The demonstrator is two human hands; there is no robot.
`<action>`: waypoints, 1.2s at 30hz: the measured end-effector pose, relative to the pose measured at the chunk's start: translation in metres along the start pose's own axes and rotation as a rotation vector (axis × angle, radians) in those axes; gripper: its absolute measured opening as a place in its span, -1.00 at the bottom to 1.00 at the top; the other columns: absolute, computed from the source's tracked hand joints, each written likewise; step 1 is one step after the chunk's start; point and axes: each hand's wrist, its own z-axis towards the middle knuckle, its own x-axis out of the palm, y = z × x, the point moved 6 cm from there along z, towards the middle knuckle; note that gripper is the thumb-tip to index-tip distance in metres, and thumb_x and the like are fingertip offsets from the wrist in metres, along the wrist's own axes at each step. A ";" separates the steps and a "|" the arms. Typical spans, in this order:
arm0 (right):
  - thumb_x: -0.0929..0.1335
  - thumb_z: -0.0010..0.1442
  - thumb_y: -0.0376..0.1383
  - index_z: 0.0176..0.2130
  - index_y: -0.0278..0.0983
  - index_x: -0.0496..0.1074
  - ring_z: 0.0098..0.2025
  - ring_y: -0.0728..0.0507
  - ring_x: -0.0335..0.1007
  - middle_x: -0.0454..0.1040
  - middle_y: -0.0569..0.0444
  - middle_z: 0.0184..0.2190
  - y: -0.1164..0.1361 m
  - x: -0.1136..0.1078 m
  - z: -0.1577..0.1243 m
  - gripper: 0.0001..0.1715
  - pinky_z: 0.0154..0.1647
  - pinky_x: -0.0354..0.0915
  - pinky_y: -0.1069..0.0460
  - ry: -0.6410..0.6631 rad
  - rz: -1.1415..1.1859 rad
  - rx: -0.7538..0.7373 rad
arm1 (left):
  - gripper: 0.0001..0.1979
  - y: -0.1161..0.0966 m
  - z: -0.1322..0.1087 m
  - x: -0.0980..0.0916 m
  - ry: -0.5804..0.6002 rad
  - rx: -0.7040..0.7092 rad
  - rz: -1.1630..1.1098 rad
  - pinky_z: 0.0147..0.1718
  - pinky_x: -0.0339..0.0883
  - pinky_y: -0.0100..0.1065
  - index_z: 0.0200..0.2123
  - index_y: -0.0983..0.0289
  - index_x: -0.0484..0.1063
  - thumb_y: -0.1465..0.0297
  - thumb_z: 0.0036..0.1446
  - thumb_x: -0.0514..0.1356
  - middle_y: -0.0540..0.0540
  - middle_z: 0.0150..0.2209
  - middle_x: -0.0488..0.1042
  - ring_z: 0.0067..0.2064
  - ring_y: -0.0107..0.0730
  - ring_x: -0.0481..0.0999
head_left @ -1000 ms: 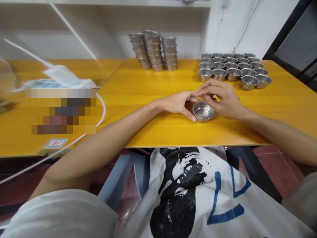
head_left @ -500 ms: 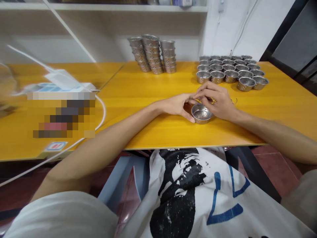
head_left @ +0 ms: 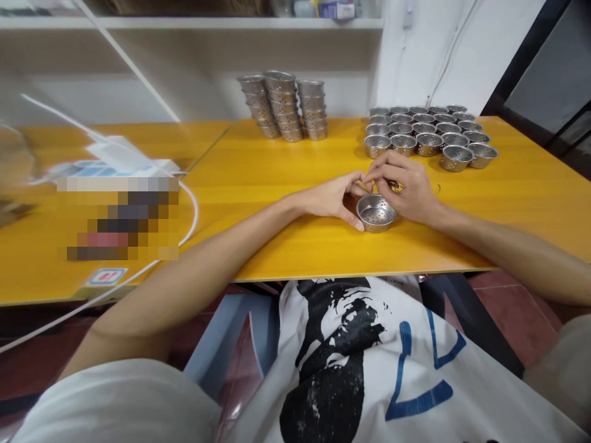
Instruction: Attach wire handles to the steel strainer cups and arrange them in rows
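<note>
View tilts up since 1.0 s ago: long white shelf board [head_left: 231, 23], purple-and-white carton [head_left: 336, 10] show more fully; 3 stacks of perforated silver metal cups [head_left: 282, 109], single round perforated silver metal cup [head_left: 377, 213] sit lower in frame.

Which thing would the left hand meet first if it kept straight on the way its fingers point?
Most likely the right hand, directly ahead; any gap between them is hard to judge. The metal cup sits slightly nearer the person, beside the left hand's thumb.
</note>
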 end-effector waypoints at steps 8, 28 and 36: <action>0.39 0.51 -0.40 -0.13 -0.17 0.71 -0.14 -0.15 0.62 0.70 0.01 -0.12 0.000 -0.001 0.001 -0.73 -0.11 0.50 -0.07 0.024 0.126 0.068 | -0.05 -0.002 -0.001 0.001 -0.013 -0.005 -0.001 0.39 0.46 0.12 0.18 0.21 0.42 0.21 -0.18 0.82 0.31 0.18 0.76 0.30 0.22 0.73; 0.42 0.49 -0.44 -0.17 -0.15 0.75 -0.08 -0.15 0.67 0.69 0.02 -0.09 0.000 0.006 -0.006 -0.70 -0.04 0.54 -0.08 0.001 0.077 0.049 | 0.07 -0.002 0.000 0.001 -0.013 0.021 0.015 0.46 0.46 0.16 0.35 0.20 0.41 0.16 -0.15 0.80 0.36 0.33 0.64 0.40 0.24 0.66; 0.39 0.49 -0.44 -0.15 -0.16 0.74 -0.15 -0.12 0.61 0.66 -0.01 -0.04 0.001 0.007 -0.007 -0.68 -0.06 0.54 -0.09 0.020 0.029 0.017 | 0.08 -0.002 0.000 0.001 -0.012 0.019 0.004 0.49 0.41 0.18 0.36 0.21 0.42 0.15 -0.16 0.81 0.37 0.36 0.62 0.43 0.26 0.63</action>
